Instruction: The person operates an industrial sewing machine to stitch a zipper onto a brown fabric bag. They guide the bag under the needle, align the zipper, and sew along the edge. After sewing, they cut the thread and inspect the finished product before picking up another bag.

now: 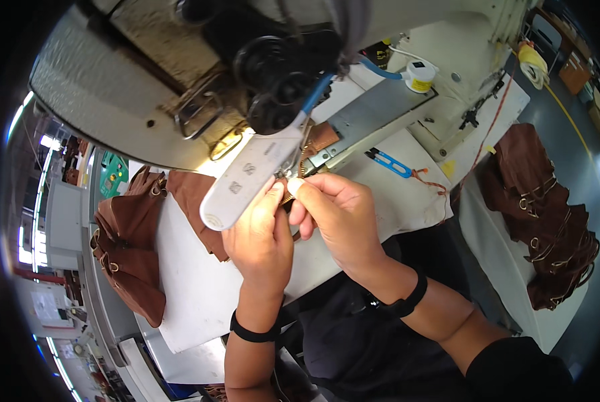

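My left hand (260, 238) and my right hand (340, 221) meet at the working area of a sewing machine (139, 80), just right of its light grey cover plate (236, 191). Both have thumb and fingertips closed on a small piece with a brass zipper (288, 199), partly hidden by fingers, at the metal presser foot (290, 169). A brown leather piece (321, 137) lies just beyond on the machine bed. More brown material (193, 208) lies under the plate at left.
Brown leather bags (126, 248) lie on the left of the white worktop (186, 301); a pile of similar items (534, 214) is at right. Blue thread snips (387, 162), a small white container (420, 75) and a yellowish cloth roll (533, 63) sit around the machine.
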A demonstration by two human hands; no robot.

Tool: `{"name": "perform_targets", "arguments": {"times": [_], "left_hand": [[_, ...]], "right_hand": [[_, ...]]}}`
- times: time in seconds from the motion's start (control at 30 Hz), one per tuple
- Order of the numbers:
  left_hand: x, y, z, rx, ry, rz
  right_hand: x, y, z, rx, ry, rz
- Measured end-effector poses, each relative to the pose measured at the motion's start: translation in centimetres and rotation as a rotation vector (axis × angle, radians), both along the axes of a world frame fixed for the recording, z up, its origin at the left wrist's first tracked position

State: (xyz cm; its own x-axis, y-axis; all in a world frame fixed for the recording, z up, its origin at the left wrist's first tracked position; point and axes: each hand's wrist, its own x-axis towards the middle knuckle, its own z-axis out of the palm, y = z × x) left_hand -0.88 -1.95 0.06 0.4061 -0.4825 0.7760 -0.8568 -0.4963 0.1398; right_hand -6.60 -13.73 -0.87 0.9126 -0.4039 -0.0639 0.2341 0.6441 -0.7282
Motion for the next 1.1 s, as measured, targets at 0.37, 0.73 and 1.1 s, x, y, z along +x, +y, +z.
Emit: {"name": "perform_targets", "arguments": {"times": [0.37,0.73,1.1], "left_hand": [[-0.2,0.1,0.8,-0.028,0.022,-0.046],[-0.7,-0.3,0.4,-0.081,0.050,-0.016],[-0.8,-0.7,0.1,-0.094,0.064,0.019]], "right_hand": [[-0.2,-0.6,-0.1,0.009,-0.044,-0.014],[-0.3,0.7,-0.6,-0.033,-0.004,-0.137],[0.9,1.0,-0.8,-0.147,-0.012,-0.284]]}}
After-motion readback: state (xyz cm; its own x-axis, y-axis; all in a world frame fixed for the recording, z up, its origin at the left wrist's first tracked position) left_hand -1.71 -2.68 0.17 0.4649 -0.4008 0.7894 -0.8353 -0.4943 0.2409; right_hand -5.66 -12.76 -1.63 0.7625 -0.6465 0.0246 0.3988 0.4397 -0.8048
